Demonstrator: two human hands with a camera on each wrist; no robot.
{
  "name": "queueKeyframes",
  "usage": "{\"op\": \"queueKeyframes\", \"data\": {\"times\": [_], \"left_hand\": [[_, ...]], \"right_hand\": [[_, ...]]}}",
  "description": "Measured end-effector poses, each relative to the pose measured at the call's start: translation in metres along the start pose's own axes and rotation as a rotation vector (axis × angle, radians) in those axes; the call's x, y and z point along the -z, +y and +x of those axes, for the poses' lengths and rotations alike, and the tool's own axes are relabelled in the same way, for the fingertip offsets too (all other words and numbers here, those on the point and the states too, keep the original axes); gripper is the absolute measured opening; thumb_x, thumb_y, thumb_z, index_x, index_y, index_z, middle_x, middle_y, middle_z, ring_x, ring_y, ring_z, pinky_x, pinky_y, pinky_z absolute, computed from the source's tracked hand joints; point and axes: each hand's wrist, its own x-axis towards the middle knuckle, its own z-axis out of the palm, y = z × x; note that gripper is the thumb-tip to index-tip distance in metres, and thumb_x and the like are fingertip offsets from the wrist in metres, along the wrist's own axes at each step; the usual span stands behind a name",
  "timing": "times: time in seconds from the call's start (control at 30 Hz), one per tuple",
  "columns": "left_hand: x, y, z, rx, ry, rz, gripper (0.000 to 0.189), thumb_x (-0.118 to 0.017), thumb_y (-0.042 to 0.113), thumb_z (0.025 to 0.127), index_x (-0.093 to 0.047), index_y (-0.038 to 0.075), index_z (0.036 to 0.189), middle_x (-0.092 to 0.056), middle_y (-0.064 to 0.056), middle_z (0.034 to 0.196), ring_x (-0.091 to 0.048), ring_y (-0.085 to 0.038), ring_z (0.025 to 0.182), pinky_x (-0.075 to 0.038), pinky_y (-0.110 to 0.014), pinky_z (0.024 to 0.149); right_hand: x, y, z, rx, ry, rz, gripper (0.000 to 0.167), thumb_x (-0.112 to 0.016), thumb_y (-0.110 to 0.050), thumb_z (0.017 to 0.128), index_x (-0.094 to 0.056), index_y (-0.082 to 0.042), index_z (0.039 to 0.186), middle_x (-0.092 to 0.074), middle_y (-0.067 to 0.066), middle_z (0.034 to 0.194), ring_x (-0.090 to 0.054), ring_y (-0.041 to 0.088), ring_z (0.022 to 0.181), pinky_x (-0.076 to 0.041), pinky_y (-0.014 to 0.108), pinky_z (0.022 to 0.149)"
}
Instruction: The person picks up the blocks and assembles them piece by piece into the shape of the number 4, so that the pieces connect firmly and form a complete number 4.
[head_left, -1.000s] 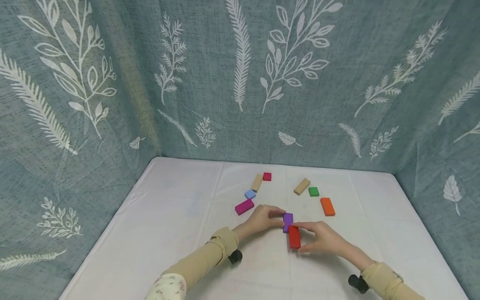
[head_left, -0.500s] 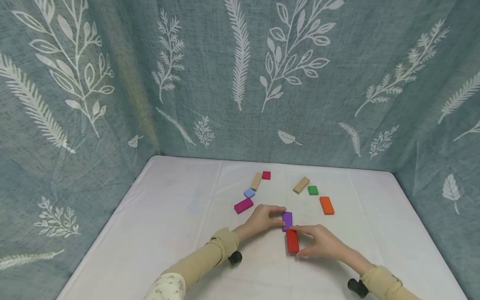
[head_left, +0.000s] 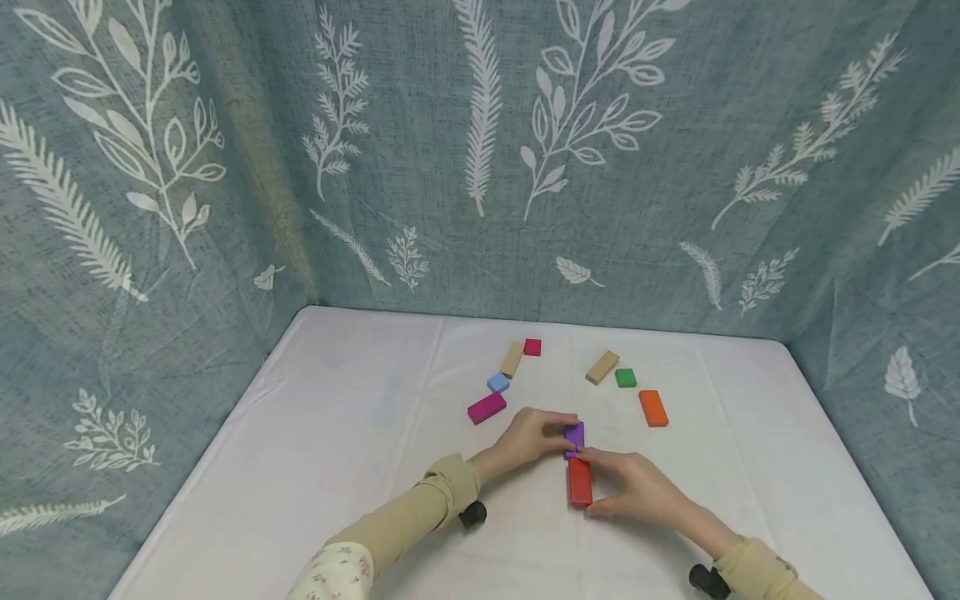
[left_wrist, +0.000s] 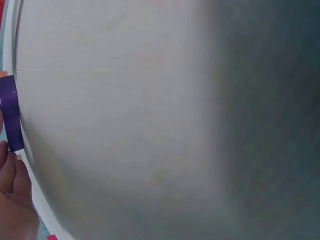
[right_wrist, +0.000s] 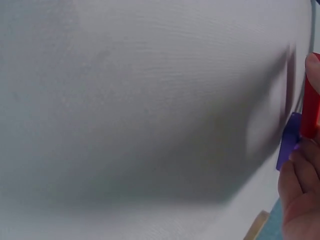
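Note:
My left hand (head_left: 527,436) pinches a purple rectangular block (head_left: 575,435) on the white table, with fingers at its far end and thumb near its near end. Between the fingers and thumb of my right hand (head_left: 639,487) is a red rectangular block (head_left: 580,483), gripped by its two ends. The red block is just in front of the purple one, nearly in line with it; whether they touch is hidden by fingertips. The left wrist view catches the purple block (left_wrist: 12,115) at its left edge. In the right wrist view the red block (right_wrist: 311,112) appears above the table surface.
Left of centre, farther back, lie a magenta block (head_left: 487,408), a light blue block (head_left: 498,382), a wooden block (head_left: 512,360) and a crimson block (head_left: 532,347). To the right are another wooden block (head_left: 602,367), a green block (head_left: 626,377) and an orange block (head_left: 653,408).
My right hand has shifted the red block slightly left and toward me, bringing it more into line with the purple block. My left hand keeps its hold on the purple block.

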Motion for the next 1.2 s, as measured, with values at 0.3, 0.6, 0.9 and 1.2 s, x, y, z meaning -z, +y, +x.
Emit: {"op": "queueKeyframes", "data": {"times": [0.3, 0.6, 0.9, 1.2], "left_hand": [[-0.001, -0.002, -0.001, -0.038, 0.003, 0.029, 0.037, -0.073, 0.02, 0.083, -0.067, 0.012, 0.119, -0.066, -0.001, 0.123, -0.059, -0.013, 0.118, -0.045, -0.023, 0.101], [0.0, -0.001, -0.002, -0.041, -0.001, 0.022, 0.035, -0.072, 0.02, 0.083, -0.068, 0.013, 0.118, -0.066, -0.001, 0.123, -0.059, -0.014, 0.118, -0.045, -0.024, 0.101], [0.001, -0.002, -0.003, -0.062, 0.0, 0.031, 0.034, -0.072, 0.02, 0.084, -0.068, 0.012, 0.117, -0.066, -0.001, 0.122, -0.06, -0.014, 0.117, -0.045, -0.023, 0.1], [0.001, -0.002, -0.002, -0.058, -0.015, 0.044, 0.035, -0.071, 0.02, 0.084, -0.068, 0.013, 0.118, -0.065, -0.001, 0.124, -0.059, -0.014, 0.119, -0.045, -0.023, 0.101]], "right_hand": [[-0.007, -0.001, 0.0, -0.005, 0.033, -0.023, 0.072, -0.081, -0.036, 0.071, -0.056, -0.008, 0.132, -0.056, 0.012, 0.136, -0.056, 0.028, 0.122, -0.047, 0.044, 0.099], [-0.01, -0.002, 0.0, -0.012, 0.021, -0.031, 0.069, -0.08, -0.034, 0.073, -0.056, -0.009, 0.132, -0.051, 0.012, 0.14, -0.053, 0.029, 0.125, -0.046, 0.045, 0.099], [-0.013, -0.001, 0.001, -0.005, 0.029, -0.044, 0.07, -0.079, -0.036, 0.074, -0.054, -0.01, 0.134, -0.049, 0.01, 0.143, -0.053, 0.027, 0.125, -0.048, 0.043, 0.097], [-0.012, -0.002, 0.002, -0.001, 0.039, -0.076, 0.072, -0.08, -0.036, 0.072, -0.054, -0.009, 0.134, -0.05, 0.011, 0.142, -0.055, 0.028, 0.123, -0.049, 0.043, 0.096]]}}
